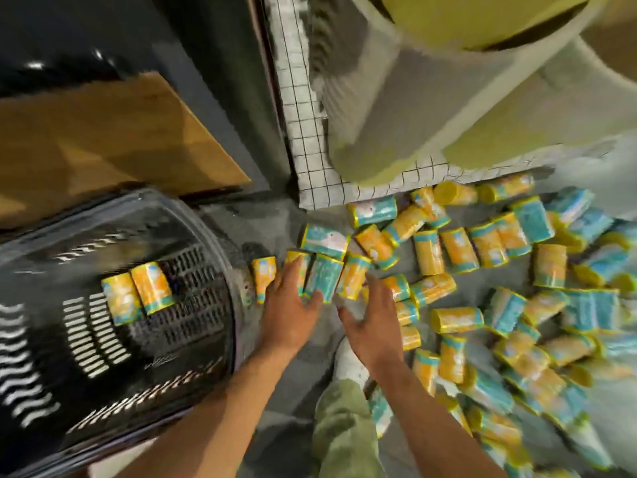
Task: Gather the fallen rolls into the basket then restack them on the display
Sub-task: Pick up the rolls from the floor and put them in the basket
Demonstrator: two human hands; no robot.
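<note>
1. Down on the grey floor (275, 215), in the head view, lies a big heap of small fallen rolls wrapped in yellow, orange and blue-green plastic (482, 270). They lie on their sides, many of them touching, and they fill the right side of the picture.
2. On the left sits a black plastic basket with slotted walls (193, 322). Its open top faces the camera. Two yellow-orange rolls (138, 294) lie inside it on the bottom, side by side and touching.
3. The left hand (289, 305) reaches out to the rolls just beside the basket's rim. Its fingers are straight and a little spread. They lie on top of a blue-green roll (324, 281) and the yellow one next to it. The thumb sticks out to the side.
4. The right hand (368, 319) is near the left hand but apart from it. Its fingers are spread and straight. The tips are by a yellow roll (355, 279), but the blur hides whether they touch it.
5. Behind the heap stands a white display stand with thin black grid lines (310, 150). Big blurred pale and yellow-green round shapes (413, 98) sit on it.
6. A brown wooden board (120, 139) lies above the basket.
7. At the bottom, between the arms, are a knee in green spotted trousers (344, 432) and a white shoe (348, 363).
</note>
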